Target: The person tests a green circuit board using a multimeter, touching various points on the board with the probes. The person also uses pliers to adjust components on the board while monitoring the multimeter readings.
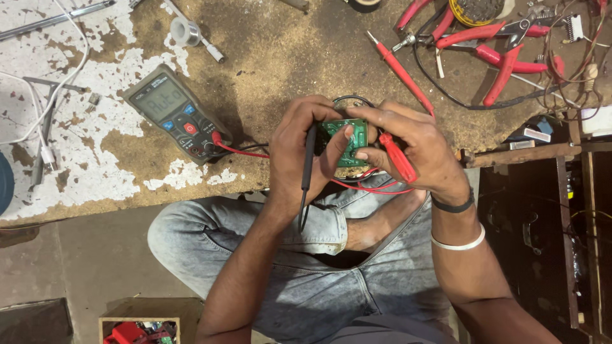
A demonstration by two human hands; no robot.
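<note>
Fingers pinched around a small green circuit board at the bench's near edge: left hand gripping board and black probe, right hand closed on board and red probe. Just left, tilted grey multimeter with blue and red buttons, leads trailing. Behind, red pliers and screwdriver. Worn wooden bench, white paint flaking. Open floor below; dark cabinet crowding right.
</note>
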